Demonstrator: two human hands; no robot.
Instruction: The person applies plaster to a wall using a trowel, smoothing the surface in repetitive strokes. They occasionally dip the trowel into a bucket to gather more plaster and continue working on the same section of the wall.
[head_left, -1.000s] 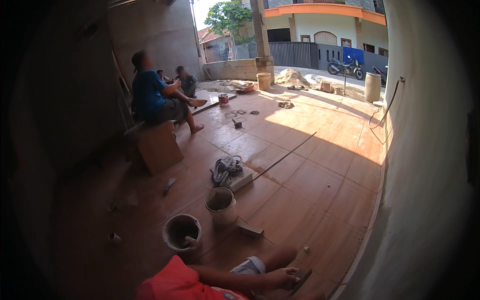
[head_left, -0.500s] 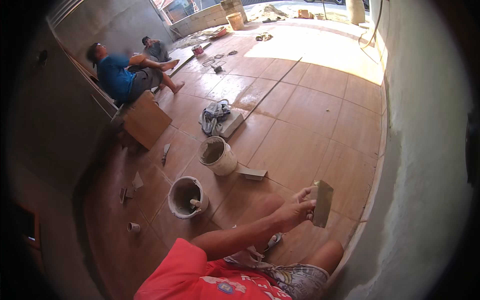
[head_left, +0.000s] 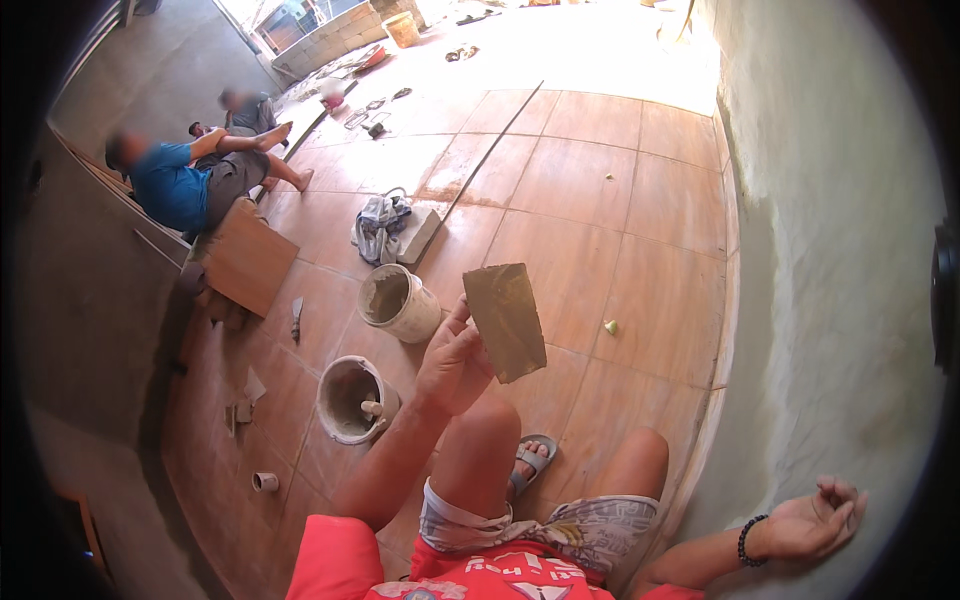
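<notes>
My left hand (head_left: 455, 360) holds up a flat rectangular plate (head_left: 507, 322), its face smeared with grey-brown mortar. The fingers are closed at the plate's left edge; any handle behind it is hidden. My right hand (head_left: 812, 522), with a dark beaded bracelet on the wrist, is beside the plastered wall (head_left: 830, 300). Its palm is turned up and its fingers are loosely bent and apart, with nothing in them. Left of my left forearm stands a bucket (head_left: 325, 405) with a pale handle (head_left: 372, 408) sticking up inside. Just beyond is a second mortar-stained bucket (head_left: 425, 318).
A scraper (head_left: 297, 318), a small white cup (head_left: 265, 482) and flat scraps (head_left: 240, 412) lie on the tiled floor (head_left: 575, 240). A block (head_left: 418, 238) with a grey cloth (head_left: 380, 225) sits ahead. People (head_left: 175, 185) sit at the far left by a board (head_left: 245, 260).
My left hand has moved left and turned the plate's broad face into view. My right hand has come into view by the wall. The view has shifted, and a small green piece shows on the floor.
</notes>
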